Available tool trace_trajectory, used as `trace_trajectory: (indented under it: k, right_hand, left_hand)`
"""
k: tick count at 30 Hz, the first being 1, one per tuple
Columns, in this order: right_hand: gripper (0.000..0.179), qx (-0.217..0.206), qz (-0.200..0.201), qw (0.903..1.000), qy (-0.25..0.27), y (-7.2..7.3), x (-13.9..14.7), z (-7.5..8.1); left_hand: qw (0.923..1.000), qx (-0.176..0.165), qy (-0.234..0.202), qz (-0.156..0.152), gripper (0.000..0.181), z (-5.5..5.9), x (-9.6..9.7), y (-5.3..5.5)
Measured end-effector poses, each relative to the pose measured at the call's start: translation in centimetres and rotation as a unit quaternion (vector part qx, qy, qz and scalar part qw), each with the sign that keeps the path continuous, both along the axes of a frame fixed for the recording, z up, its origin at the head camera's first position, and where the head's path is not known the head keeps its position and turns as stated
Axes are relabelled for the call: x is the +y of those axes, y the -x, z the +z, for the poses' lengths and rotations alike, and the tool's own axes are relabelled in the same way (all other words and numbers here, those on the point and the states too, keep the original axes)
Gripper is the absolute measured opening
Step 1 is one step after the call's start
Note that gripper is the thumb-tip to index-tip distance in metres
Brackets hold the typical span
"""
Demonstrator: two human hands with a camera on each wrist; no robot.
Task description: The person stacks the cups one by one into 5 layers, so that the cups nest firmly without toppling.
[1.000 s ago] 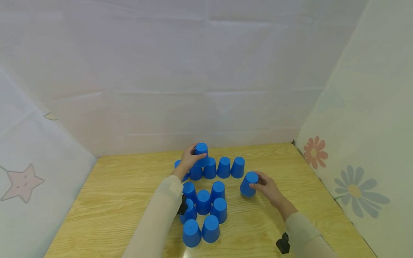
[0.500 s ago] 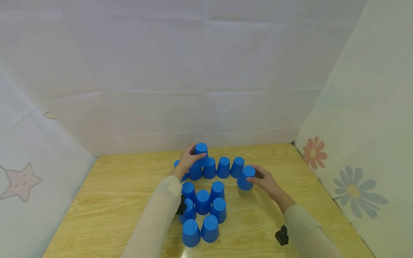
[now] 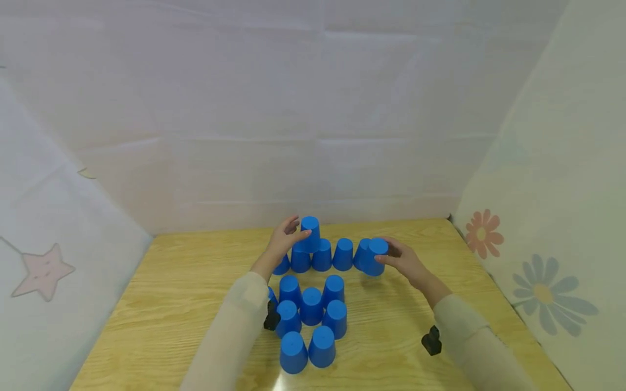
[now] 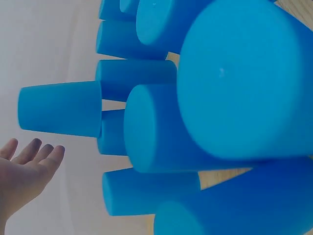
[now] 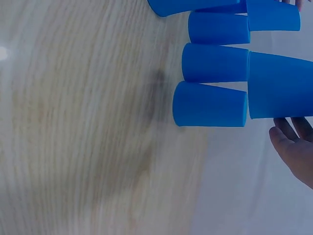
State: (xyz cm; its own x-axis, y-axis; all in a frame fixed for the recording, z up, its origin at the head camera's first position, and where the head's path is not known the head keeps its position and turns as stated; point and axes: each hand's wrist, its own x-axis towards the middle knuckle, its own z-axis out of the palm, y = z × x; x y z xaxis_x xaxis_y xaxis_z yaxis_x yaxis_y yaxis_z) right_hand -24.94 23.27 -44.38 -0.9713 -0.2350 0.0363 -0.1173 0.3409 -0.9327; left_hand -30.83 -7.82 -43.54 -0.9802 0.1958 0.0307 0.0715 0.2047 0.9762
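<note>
Upside down on two cups of the back row point(image 3: 321, 256) stands a blue cup point(image 3: 310, 233). My left hand point(image 3: 283, 239) is beside it; in the left wrist view its fingers point(image 4: 45, 152) are spread straight, apart from that upper cup point(image 4: 59, 108). My right hand point(image 3: 406, 263) grips another upturned blue cup point(image 3: 375, 258) between thumb and fingers. In the head view this cup partly covers the rightmost cup of the back row. The right wrist view has the gripped cup point(image 5: 281, 88) at the level of the row cups' tops, fingers point(image 5: 281, 139) against its side.
Nearer on the wooden table point(image 3: 186, 304) stands a cluster of several upturned blue cups point(image 3: 311, 307), two of them in front. The left forearm hides part of it. A white cloth point(image 3: 313, 136) hangs behind the table, with printed cloth point(image 3: 538, 179) at the right.
The fingers of my left hand have come away from the upper cup, which stays in place. My right hand has carried its cup up and away, towards the right end of the back row.
</note>
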Motion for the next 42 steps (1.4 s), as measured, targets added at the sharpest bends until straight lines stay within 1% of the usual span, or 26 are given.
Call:
trace_trajectory:
  k: [2,4,9,13,16,18,21,23,26,30,33,35,38,41,42]
  right_hand:
    - [0.06,0.002,-0.002,1.0,-0.004,0.1,-0.1,0.5]
    - [0.06,-0.001,-0.004,1.0,-0.007,0.2,-0.2,0.8]
    - [0.057,-0.008,-0.001,1.0,-0.003,-0.1,-0.7,2.1]
    - [0.051,0.009,0.001,1.0,0.003,-0.8,-1.3,3.3]
    - [0.049,0.019,-0.004,0.9998,0.006,-1.1,-1.7,3.7]
    - [0.05,0.018,-0.009,0.9998,0.008,-1.0,-1.9,3.7]
    - [0.052,0.011,-0.014,0.9997,0.016,-0.8,-2.2,3.4]
    - [0.053,0.006,-0.015,0.9997,0.02,-0.4,-2.3,3.1]
    - [0.056,-0.005,-0.016,0.9993,0.033,0.6,-2.5,2.4]
    - [0.059,-0.005,-0.013,0.9991,0.039,1.8,-2.6,1.5]
    - [0.061,0.005,-0.013,0.9992,0.037,2.3,-2.9,1.3]
    - [0.062,0.009,-0.013,0.9993,0.035,2.4,-3.1,1.3]
    - [0.062,0.007,-0.016,0.9993,0.033,2.6,-3.5,1.4]
    - [0.061,-0.003,-0.02,0.9992,0.034,2.8,-3.9,1.6]
    - [0.06,-0.007,-0.019,0.9992,0.033,2.7,-4.2,1.9]
  left_hand:
    - [0.9999,0.01,-0.008,-0.005,0.065,0.3,-0.3,-0.4]
    - [0.9997,0.014,-0.018,-0.006,0.065,0.5,-0.6,-0.8]
    - [0.9996,0.022,-0.016,0.008,0.065,0.7,-1.8,-1.9]
    - [0.9988,0.047,-0.005,0.009,0.065,0.9,-3.0,-3.3]
    - [0.9978,0.066,-0.005,0.003,0.064,0.8,-4.2,-4.4]
    - [0.9974,0.072,-0.003,0.0,0.064,0.4,-5.0,-5.2]
    - [0.9973,0.073,-0.002,0.006,0.064,-0.2,-6.3,-6.6]
    - [0.9974,0.07,-0.006,0.015,0.063,-0.5,-7.0,-7.5]
    - [0.9972,0.068,-0.011,0.031,0.062,-1.0,-7.9,-8.6]
    - [0.9967,0.07,-0.007,0.041,0.063,-1.4,-8.7,-10.0]
    - [0.9965,0.071,0.009,0.043,0.064,-1.7,-9.0,-10.9]
    - [0.9965,0.067,0.019,0.046,0.065,-1.9,-9.1,-11.5]
    - [0.9968,0.056,0.027,0.05,0.067,-1.7,-9.0,-12.6]
    - [0.9968,0.043,0.033,0.058,0.066,-1.1,-8.7,-13.7]
    - [0.9966,0.04,0.035,0.062,0.065,-0.9,-8.7,-14.1]
